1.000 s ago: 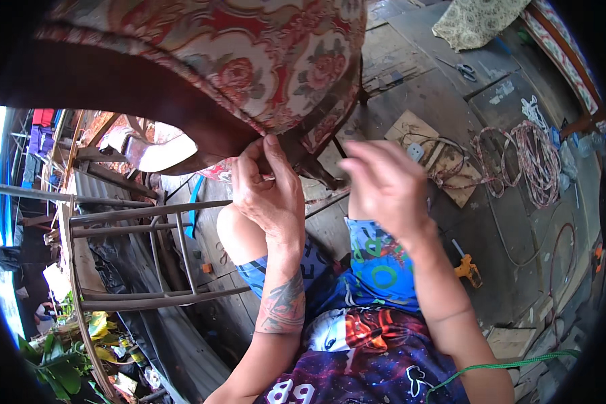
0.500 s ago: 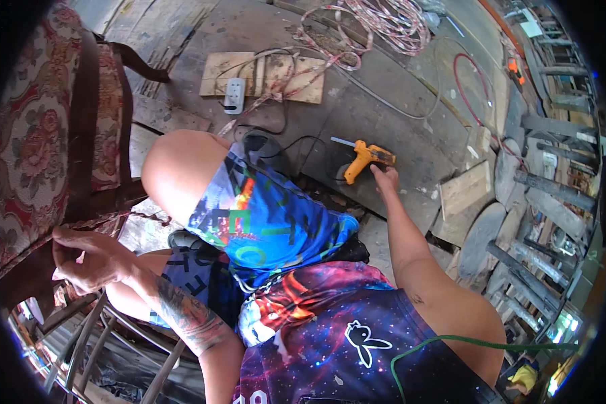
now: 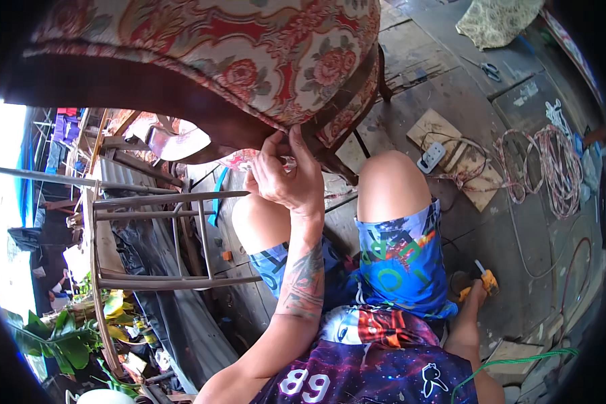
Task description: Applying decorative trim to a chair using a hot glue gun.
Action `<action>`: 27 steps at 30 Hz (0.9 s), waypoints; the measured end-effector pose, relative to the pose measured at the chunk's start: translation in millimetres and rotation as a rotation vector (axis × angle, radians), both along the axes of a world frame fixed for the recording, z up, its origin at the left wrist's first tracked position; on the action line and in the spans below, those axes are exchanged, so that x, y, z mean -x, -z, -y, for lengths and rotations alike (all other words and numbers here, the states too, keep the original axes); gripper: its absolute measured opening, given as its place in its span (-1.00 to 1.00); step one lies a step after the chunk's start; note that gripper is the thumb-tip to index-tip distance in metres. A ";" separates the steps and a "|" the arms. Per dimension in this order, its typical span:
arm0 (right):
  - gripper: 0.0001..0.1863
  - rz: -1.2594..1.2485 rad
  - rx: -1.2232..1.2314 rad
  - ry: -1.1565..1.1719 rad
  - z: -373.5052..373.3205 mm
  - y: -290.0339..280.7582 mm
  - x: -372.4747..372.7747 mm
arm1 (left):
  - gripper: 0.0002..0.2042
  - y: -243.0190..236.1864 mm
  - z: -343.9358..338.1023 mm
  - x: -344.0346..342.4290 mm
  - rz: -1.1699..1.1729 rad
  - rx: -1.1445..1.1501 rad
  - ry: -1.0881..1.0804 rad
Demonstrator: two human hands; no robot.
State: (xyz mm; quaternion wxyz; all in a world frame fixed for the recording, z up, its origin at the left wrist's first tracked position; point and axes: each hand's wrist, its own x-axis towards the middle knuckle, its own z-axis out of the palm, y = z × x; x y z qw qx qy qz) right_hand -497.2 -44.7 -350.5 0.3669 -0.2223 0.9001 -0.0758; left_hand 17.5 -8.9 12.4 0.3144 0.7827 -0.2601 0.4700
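The left hand pinches the cloth edge under the chair seat, pulling it tight against the wood. The right hand is low by the hip, closed around a yellow tool on the floor.

I see woven floral cloth on the chair at the top, its dark wood frame smooth and slightly glossy. The plank floor, upper right, looks rough, matt wood.
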 end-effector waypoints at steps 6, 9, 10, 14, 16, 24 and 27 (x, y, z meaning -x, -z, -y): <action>-0.69 0.482 0.725 0.393 53.6 -50.0 -13.9 | -0.85 -15.0 9.9 7.8 -0.215 0.172 0.151; -0.50 0.541 0.872 0.219 95.2 -190.0 -97.9 | -0.86 -16.6 0.2 7.6 -0.277 0.197 0.203; -0.48 0.603 0.916 0.193 111.3 -211.5 -110.0 | -0.87 -14.0 -3.5 7.1 -0.244 0.182 0.187; -0.65 0.818 1.378 -0.092 149.1 -308.2 -185.1 | -0.86 -12.5 -8.8 4.2 -0.295 0.226 0.160; -0.69 0.835 1.601 -0.390 166.6 -346.1 -211.7 | -0.83 -16.6 -7.7 3.7 -0.306 0.242 0.162; -0.64 1.031 1.986 -0.793 185.1 -455.9 -333.1 | -0.83 -11.5 -7.5 -6.3 -0.342 0.233 0.182; -0.59 1.229 1.816 -0.767 150.9 -469.1 -350.9 | -0.82 -9.3 -12.4 -14.9 -0.269 0.222 0.178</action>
